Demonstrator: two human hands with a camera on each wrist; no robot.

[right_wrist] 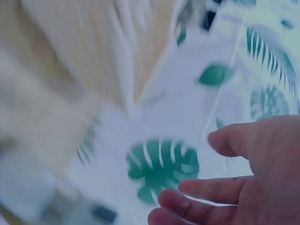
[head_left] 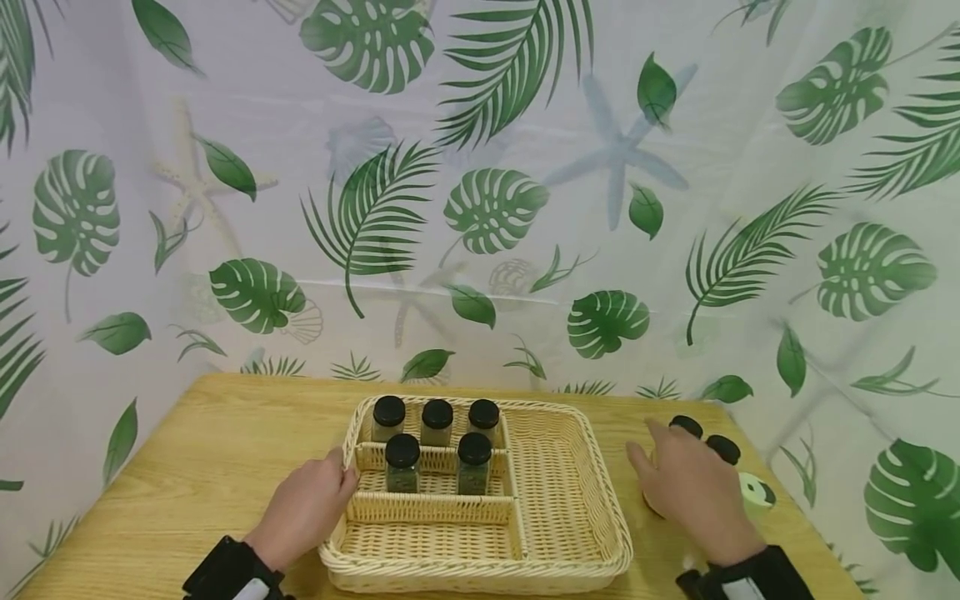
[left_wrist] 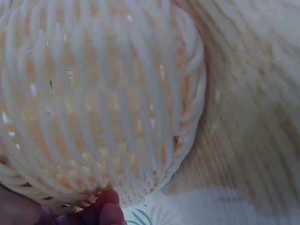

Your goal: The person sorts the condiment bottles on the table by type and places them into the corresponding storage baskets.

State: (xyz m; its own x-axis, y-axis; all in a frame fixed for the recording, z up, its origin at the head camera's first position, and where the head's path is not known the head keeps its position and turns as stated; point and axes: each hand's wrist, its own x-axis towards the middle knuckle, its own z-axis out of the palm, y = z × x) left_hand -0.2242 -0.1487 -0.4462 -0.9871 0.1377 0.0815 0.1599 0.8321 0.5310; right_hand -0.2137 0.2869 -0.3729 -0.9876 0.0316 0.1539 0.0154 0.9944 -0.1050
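Observation:
A woven wicker basket [head_left: 480, 575] with compartments sits on the table. My left hand [head_left: 309, 500] grips its left rim, thumb on top; the left wrist view shows fingertips [left_wrist: 110, 206] against the weave. Three black-lidded glass jars [head_left: 437, 421] stand in the back left compartment. Two more jars [head_left: 402, 471] with dark contents stand in the middle one. My right hand [head_left: 693, 492], fingers extended and apart, hovers right of the basket. Past it show two black lids [head_left: 723, 449], their jars mostly hidden by the hand. Nothing lies between the right fingers in the right wrist view.
The wooden table [head_left: 225, 442] extends to both sides of the basket. A pale green round item [head_left: 756, 490] with black marks lies near the right table edge. Behind the table hangs a leaf-print cloth [head_left: 495, 317], which also closes off both sides.

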